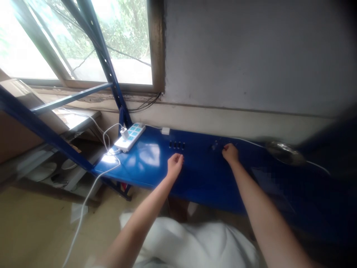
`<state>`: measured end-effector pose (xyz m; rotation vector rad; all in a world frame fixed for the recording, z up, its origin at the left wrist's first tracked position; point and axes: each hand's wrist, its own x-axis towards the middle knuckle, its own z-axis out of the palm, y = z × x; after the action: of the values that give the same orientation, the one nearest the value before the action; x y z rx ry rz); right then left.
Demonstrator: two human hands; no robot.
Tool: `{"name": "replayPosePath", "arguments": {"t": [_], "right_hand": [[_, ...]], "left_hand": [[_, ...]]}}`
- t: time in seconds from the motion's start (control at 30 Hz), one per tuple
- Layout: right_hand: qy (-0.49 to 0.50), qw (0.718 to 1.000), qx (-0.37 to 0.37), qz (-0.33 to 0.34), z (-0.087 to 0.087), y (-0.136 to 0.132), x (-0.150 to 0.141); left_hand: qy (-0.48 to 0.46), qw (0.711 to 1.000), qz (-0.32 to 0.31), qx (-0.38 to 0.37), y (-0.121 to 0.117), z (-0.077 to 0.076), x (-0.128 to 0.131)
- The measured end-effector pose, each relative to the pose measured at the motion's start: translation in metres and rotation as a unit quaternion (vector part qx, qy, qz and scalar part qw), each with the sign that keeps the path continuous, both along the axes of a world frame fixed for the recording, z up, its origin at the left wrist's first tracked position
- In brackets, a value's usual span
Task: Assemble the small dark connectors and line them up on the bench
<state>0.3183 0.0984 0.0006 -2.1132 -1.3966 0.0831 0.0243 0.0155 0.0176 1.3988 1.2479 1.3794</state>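
Note:
My left hand (175, 164) hovers over or rests on the blue tabletop (200, 178), its fingers curled together; whatever they hold, if anything, is too small to make out. Just beyond it, several small dark cylinders (177, 145) stand in a short row. Farther right, my right hand (231, 153) is closed in a pinch near the back of the table. Its fingertips hide what may be between them. Right beside those fingertips lies a loose group of small, partly clear pieces (214, 145), too blurred to name.
A white power strip (129, 137) with a plugged-in adapter stands at the table's left end, its cable hanging to the floor. A small white block (165, 131) sits at the back edge. A shiny metal dish (285, 152) lies at right. Blue shelf posts (107, 63) rise at left.

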Motion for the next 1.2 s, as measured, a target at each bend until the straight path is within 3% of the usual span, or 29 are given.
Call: {"name": "replayPosePath", "arguments": {"t": [0.17, 0.33, 0.47, 0.53, 0.73, 0.97, 1.03, 1.2], "right_hand": [[0.06, 0.981, 0.184, -0.028, 0.009, -0.046, -0.023], [0.07, 0.949, 0.275, 0.137, 0.028, -0.091, -0.083], [0.099, 0.923, 0.27, 0.257, 0.038, -0.106, -0.13], [0.135, 0.915, 0.256, 0.282, 0.039, -0.106, -0.145], [0.27, 0.915, 0.178, 0.241, 0.032, -0.092, -0.158], [0.477, 0.849, 0.141, 0.178, 0.022, -0.083, -0.158], [0.459, 0.866, 0.14, 0.144, 0.018, -0.081, -0.149], [0.234, 0.966, 0.104, 0.007, 0.01, -0.073, -0.108]], "left_hand": [[0.04, 0.998, -0.028, 0.043, -0.003, 0.003, 0.001], [0.079, 0.988, -0.087, 0.103, -0.006, 0.006, 0.004], [0.104, 0.977, -0.088, 0.167, -0.006, 0.004, 0.005], [0.111, 0.973, -0.079, 0.189, -0.006, 0.003, 0.005], [0.088, 0.984, -0.044, 0.147, -0.005, 0.002, 0.005], [0.029, 0.994, -0.013, 0.106, -0.002, -0.002, 0.007], [0.011, 0.996, 0.013, 0.082, 0.0, -0.002, 0.006], [-0.045, 0.998, 0.045, 0.015, 0.002, 0.0, 0.003]]}}
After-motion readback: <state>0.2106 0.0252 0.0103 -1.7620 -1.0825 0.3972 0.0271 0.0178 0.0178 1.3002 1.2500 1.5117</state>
